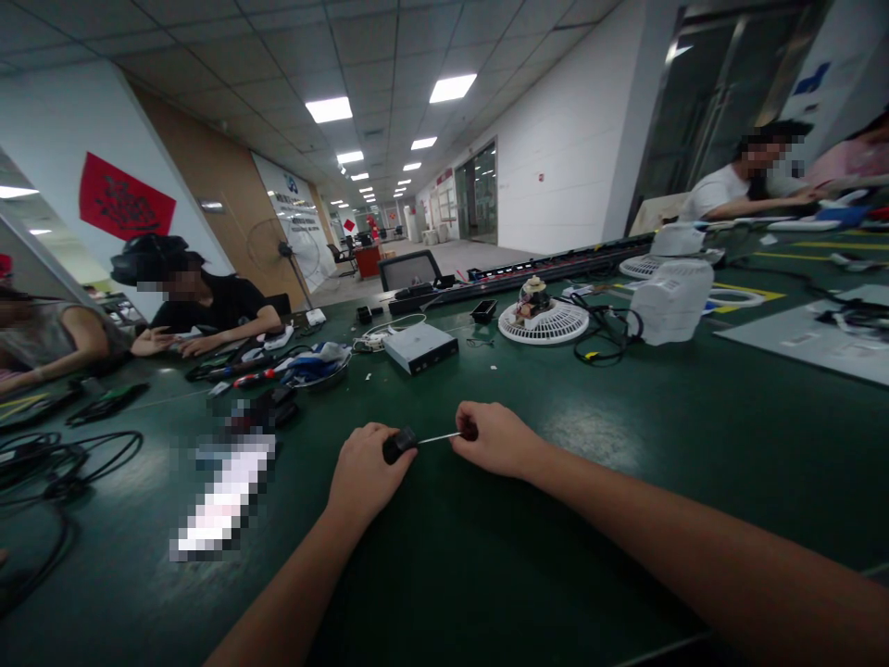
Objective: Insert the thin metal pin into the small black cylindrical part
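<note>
Over the near middle of the green table, my left hand (365, 468) is closed around a small black block-shaped part (401, 446), perhaps a plug or adapter; its exact kind is not clear. My right hand (496, 438) is closed on the dark handle of a screwdriver (439, 438). The thin metal shaft points left, and its tip meets or almost meets the black part's right side. Fingers cover most of the handle. Beyond both hands lies a silver disc drive (421, 347).
A white fan grille with a motor (540, 315), black cables (611, 343) and a white plastic housing (672, 301) stand at back right. A cloth-filled bowl (316, 364) and tools lie left. A blurred bright object (229, 500) is near left. Other people sit at both sides.
</note>
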### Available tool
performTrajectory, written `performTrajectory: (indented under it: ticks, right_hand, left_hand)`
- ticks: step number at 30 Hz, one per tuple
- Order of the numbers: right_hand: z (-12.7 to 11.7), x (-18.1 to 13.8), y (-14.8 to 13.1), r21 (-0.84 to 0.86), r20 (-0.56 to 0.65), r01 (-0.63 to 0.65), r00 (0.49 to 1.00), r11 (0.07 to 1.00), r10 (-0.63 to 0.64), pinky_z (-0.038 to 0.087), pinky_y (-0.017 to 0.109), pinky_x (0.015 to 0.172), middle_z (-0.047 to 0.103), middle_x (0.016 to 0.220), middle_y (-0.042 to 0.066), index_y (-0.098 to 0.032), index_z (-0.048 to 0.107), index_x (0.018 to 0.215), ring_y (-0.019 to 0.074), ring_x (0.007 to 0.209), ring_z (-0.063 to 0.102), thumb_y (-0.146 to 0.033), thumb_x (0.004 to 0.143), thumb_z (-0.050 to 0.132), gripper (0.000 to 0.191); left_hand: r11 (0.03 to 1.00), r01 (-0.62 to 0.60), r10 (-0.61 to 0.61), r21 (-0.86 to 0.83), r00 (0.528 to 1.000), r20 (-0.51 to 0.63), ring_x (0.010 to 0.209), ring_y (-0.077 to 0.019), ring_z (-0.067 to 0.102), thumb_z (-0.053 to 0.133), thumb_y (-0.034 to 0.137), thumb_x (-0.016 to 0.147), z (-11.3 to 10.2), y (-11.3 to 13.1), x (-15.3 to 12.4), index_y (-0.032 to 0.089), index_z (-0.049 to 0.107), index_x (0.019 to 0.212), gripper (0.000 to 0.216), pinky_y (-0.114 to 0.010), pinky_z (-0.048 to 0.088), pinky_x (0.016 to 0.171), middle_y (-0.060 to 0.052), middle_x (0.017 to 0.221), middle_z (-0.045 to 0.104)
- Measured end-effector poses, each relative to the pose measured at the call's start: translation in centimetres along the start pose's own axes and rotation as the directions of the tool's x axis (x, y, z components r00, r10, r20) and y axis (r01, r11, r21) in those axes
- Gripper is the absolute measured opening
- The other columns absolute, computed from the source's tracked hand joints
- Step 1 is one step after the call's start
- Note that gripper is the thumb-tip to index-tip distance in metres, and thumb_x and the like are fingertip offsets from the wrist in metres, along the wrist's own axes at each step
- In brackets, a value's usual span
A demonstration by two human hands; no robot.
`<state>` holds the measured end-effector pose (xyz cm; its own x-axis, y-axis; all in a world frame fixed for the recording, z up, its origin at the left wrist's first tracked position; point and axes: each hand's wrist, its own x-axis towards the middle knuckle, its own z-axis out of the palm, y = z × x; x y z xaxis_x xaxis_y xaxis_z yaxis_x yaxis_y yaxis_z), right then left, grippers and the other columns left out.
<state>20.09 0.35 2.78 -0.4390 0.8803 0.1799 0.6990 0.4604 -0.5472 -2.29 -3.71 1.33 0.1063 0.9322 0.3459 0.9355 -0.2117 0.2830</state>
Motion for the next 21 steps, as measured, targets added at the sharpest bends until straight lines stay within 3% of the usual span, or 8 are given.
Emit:
performTrajectory:
  ticks: [3,8,15,21]
  right_hand:
    - [0.0,-0.1,-0.1,0.029,0.002,0.035,0.999,0.999,-0.035,0.041,0.025,0.059,0.069,0.079,0.002,-0.019,0.065,0.092,0.0149,0.068,0.061,-0.031,0.077,0.059,0.020]
    - [0.1,0.0,0.0,-0.013,-0.024,0.096,0.995,0.995,-0.097,0.041,0.026,0.062,0.069,0.076,0.001,-0.021,0.072,0.082,0.0156,0.069,0.061,-0.027,0.077,0.056,0.018]
    - [-0.1,-0.2,-0.4,0.100,-0.111,0.118,0.988,0.988,-0.107,0.043,0.026,0.067,0.069,0.080,0.001,-0.019,0.068,0.081,0.0155,0.075,0.062,-0.021,0.073,0.065,0.009]
    - [0.0,0.1,-0.3,0.192,-0.022,0.080,0.997,0.978,-0.077,0.046,0.028,0.071,0.071,0.085,0.001,-0.021,0.071,0.085,0.0173,0.082,0.063,-0.022,0.065,0.079,0.021]
  left_hand:
    - [1.000,-0.002,0.002,-0.011,1.000,0.013,0.094,-0.0268,0.061,0.061,0.040,0.084,-0.1,0.1,0.0,0.020,0.070,0.099,0.026,-0.042,0.047,0.084,-0.008,0.101,0.069]
    - [0.999,-0.007,0.009,-0.042,0.999,0.047,0.096,-0.0257,0.061,0.064,0.036,0.082,-0.4,0.6,0.0,0.021,0.070,0.098,0.023,-0.040,0.046,0.085,-0.005,0.101,0.069]
    - [0.992,-0.096,0.098,-0.078,0.995,0.024,0.095,-0.0242,0.060,0.069,0.035,0.080,-0.3,0.9,-0.2,0.022,0.068,0.102,0.025,-0.039,0.044,0.084,-0.003,0.101,0.068]
    - [0.981,-0.173,0.178,-0.091,0.983,0.045,0.090,-0.0229,0.058,0.071,0.034,0.078,-0.5,1.3,-0.5,0.023,0.067,0.103,0.027,-0.037,0.043,0.079,-0.002,0.097,0.068]
